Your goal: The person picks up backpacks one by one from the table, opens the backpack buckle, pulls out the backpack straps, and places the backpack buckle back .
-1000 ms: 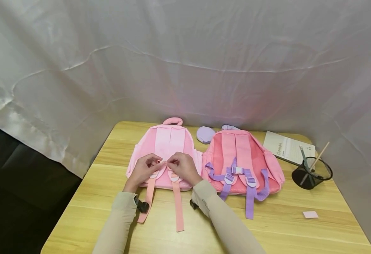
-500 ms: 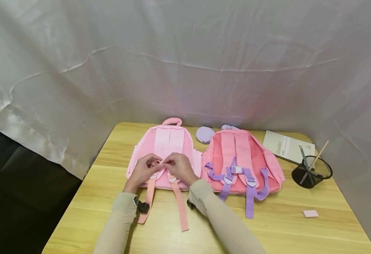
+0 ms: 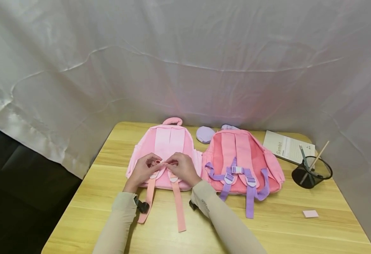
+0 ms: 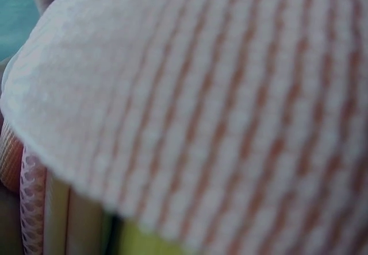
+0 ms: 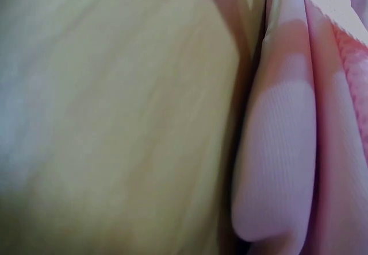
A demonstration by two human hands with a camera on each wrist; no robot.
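A light pink backpack (image 3: 169,137) lies with its back panel and shoulder straps facing up. Over its lower part, my left hand (image 3: 143,170) pinches a small looped end of a thin orange strap (image 3: 158,162). My right hand (image 3: 183,168) pinches the same strap just to the right, and a short stretch of it shows between the fingertips. Whether a buckle sits there is too small to tell. Two orange webbing tails (image 3: 179,211) hang toward me from the shoulder straps. Blurred pink mesh (image 4: 218,105) fills most of the left wrist view; pink fabric folds (image 5: 279,151) stand at right in the right wrist view.
A coral backpack (image 3: 228,144) with purple webbing and a white buckle (image 3: 237,170) lies to the right. Behind are a round lilac pouch (image 3: 205,134) and a notebook (image 3: 288,146). A black mesh pen cup (image 3: 309,176) and a pink slip (image 3: 310,213) lie farther right on the wooden table (image 3: 87,211).
My right hand shifted slightly left, then back right, drawing the strap out between the fingertips. The right orange tail swung right and partly back. My left hand stayed nearly still.
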